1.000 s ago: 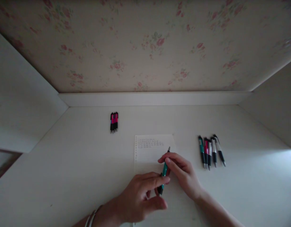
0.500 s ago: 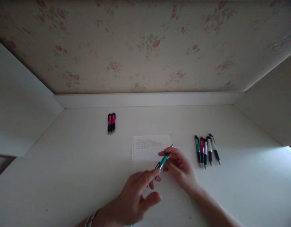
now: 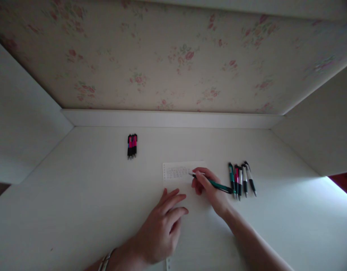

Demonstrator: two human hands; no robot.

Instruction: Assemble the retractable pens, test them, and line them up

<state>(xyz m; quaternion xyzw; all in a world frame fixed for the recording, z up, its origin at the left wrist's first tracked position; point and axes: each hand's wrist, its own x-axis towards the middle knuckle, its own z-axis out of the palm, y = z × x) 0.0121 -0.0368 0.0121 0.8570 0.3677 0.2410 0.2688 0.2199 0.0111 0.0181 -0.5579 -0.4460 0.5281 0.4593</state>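
Note:
My right hand grips a teal pen in a writing hold, its tip resting on the upper part of a white sheet of paper with faint lines of writing. My left hand lies flat on the lower part of the sheet, fingers stretched out and holding nothing. A bracelet shows on my left wrist.
A row of several pens, teal, pink and white, lies on the white desk just right of my right hand. A small bunch of pink and black pens lies at the back left. Flowered wallpaper rises behind the desk.
My left hand let go of the teal pen and came down flat on the paper. My right hand turned the pen into a writing hold and set its tip on the sheet.

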